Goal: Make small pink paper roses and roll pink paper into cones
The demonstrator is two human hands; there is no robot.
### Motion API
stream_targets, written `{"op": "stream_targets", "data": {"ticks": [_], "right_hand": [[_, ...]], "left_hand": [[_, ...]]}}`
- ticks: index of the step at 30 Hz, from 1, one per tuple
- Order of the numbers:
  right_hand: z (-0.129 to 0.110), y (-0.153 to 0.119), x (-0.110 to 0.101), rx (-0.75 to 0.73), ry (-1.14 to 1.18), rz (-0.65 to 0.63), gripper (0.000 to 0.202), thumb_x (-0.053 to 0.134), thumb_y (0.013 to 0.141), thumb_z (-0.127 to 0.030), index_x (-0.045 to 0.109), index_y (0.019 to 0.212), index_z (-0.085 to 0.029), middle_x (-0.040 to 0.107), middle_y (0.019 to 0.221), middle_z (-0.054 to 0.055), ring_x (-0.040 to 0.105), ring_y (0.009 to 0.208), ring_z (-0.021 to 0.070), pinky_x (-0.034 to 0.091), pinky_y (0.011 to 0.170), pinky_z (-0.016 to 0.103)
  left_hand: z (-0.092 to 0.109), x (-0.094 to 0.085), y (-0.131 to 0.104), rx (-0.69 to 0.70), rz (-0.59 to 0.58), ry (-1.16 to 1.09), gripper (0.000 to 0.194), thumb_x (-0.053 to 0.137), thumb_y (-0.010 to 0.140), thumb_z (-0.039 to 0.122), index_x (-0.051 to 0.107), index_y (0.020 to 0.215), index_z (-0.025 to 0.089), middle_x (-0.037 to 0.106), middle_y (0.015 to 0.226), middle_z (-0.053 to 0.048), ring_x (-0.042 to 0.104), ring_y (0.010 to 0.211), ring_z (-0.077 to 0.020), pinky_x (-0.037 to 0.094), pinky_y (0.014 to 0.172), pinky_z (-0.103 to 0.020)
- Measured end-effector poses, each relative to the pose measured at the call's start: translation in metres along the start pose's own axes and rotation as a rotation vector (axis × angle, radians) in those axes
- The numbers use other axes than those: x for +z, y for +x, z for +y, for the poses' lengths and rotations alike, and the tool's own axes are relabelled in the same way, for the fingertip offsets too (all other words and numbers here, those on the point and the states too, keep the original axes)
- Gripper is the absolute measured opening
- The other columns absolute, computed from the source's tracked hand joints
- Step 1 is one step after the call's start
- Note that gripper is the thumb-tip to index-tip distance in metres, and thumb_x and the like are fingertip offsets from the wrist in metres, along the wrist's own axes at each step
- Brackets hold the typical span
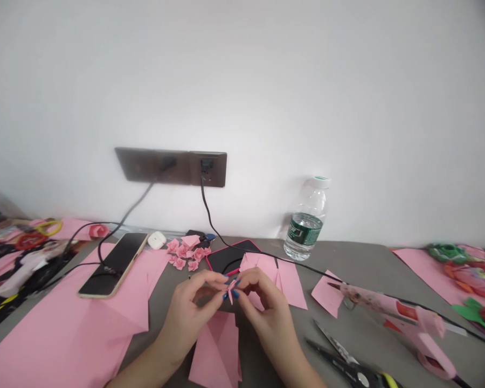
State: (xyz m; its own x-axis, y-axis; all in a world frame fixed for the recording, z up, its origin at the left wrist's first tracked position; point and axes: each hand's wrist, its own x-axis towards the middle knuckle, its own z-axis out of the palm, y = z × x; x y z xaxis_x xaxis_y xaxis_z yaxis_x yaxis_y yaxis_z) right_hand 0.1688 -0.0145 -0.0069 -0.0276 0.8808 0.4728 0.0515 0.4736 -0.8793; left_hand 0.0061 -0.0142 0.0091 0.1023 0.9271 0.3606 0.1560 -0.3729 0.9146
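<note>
Both hands meet low in the middle of the head view, fingertips nearly touching. Between them is a small folded pink paper piece (231, 291). My left hand (194, 304) pinches its left side with thumb and forefinger, and my right hand (262, 304) pinches its right side. Blue nails show on both. Below the hands lie folded pink paper strips (216, 353). Several small pink paper flowers (185, 252) sit in a cluster behind my left hand. More pink paper pieces (291, 283) are behind and to the right of my right hand.
Large pink sheets (60, 342) with a phone (115, 264) on top lie left. A dark tablet (230, 257) and water bottle (307, 221) stand behind. Open scissors (347, 366) and a pink glue gun (404, 318) lie right. Black cables run from the wall socket (208, 168).
</note>
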Motion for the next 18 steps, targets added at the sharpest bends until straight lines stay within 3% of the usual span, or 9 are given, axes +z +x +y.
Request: {"op": "stream_targets", "data": {"ticks": [6,18], "right_hand": [[0.0008,-0.0004,0.0,0.032,0.037,-0.026,0.014,0.058,0.085,-0.011,0.062,0.089,-0.024,0.064,0.081,-0.001,0.062,0.072,0.0139,0.049,0.065,0.022],[0.0085,0.0006,-0.0027,0.066,-0.012,-0.049,0.009,0.062,0.085,-0.016,0.057,0.079,-0.022,0.058,0.076,-0.001,0.055,0.069,0.0151,0.043,0.063,0.025]], "left_hand": [[0.0008,0.0003,0.0033,0.03,-0.001,0.019,0.023,0.065,0.077,0.009,0.073,0.091,0.025,0.076,0.081,0.002,0.074,0.073,-0.0121,0.06,0.07,-0.017],[-0.0077,-0.0005,0.0022,0.078,-0.017,0.083,0.019,0.064,0.079,0.012,0.072,0.093,0.023,0.075,0.083,0.0,0.073,0.074,-0.014,0.06,0.07,-0.021]]}}
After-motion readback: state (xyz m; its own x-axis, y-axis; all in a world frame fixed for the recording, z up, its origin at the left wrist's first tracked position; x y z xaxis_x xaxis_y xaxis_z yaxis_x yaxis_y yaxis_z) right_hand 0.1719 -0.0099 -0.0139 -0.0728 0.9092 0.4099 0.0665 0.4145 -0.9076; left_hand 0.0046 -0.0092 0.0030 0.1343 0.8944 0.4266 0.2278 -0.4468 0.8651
